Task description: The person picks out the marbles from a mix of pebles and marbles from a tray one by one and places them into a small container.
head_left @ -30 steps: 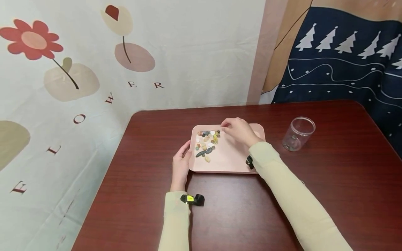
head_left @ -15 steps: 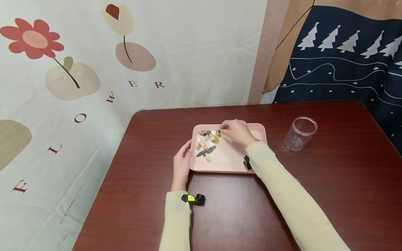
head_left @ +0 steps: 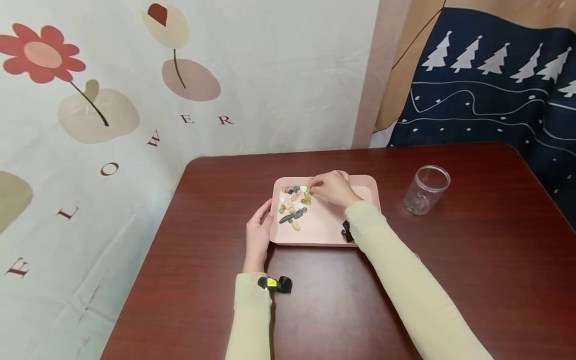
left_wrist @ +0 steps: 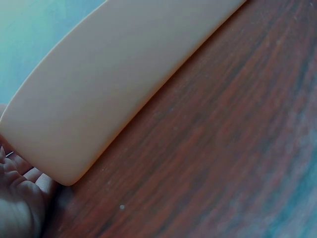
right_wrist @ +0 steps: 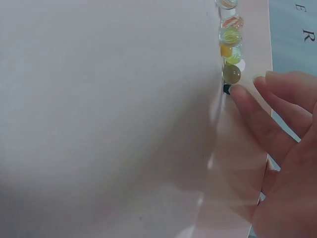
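A pale pink tray (head_left: 319, 232) lies on the table, with several small stones (head_left: 292, 206) and glass marbles (right_wrist: 231, 37) gathered at its left side. My left hand (head_left: 258, 240) holds the tray's left edge; in the left wrist view its fingers (left_wrist: 17, 166) show at the tray's corner. My right hand (head_left: 334, 187) reaches over the tray's far side, fingertips at the upper right of the stones. In the right wrist view one of its fingertips meets a small dark stone (right_wrist: 227, 89) beside a greenish marble (right_wrist: 232, 74), while the other fingers stay apart.
A clear glass jar (head_left: 426, 187) stands on the dark red table (head_left: 324, 300), right of the tray. Behind the table hang a flower-printed cloth (head_left: 279, 75) and a navy cloth (head_left: 477, 105) with white trees. Black straps (head_left: 275, 284) sit at both wrists.
My right hand has moved slightly left and down toward the stones at the tray's far side. The left hand stays at the tray's edge; the head view shifts slightly.
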